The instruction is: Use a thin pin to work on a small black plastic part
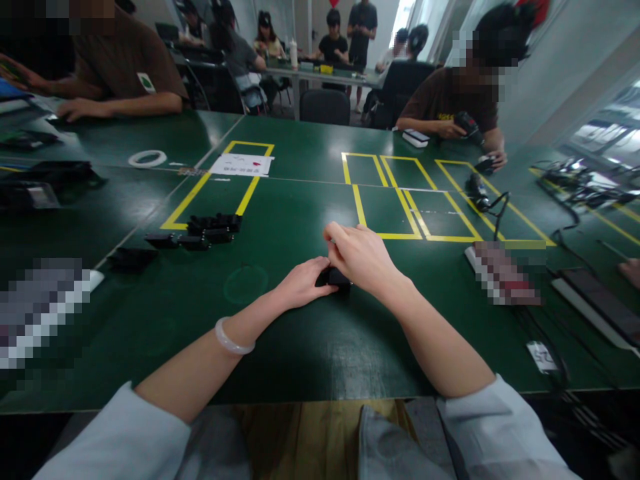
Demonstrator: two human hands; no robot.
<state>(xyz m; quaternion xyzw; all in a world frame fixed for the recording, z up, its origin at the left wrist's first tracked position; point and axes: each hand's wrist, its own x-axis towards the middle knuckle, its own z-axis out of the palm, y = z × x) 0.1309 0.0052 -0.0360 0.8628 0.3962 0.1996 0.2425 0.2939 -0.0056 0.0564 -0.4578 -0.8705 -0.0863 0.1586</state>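
On the green table, my left hand [303, 283] grips a small black block-shaped part [340, 280] between thumb and fingers. My right hand [363, 257] is just above and to the right of that part, its fingers curled; whatever it pinches is hidden from me. A pale bangle circles my left wrist. Farther left lies a group of similar small black parts [213, 229], some of them in a row, with a dark flat piece [133, 259] nearer to me.
Yellow tape rectangles mark the green table [300, 347]. A paper sheet [241, 165] and a white tape roll [147, 159] lie beyond my hands. At right are blurred-out devices, cables [500, 213] and a phone-like slab [600, 303]. Co-workers sit across the table.
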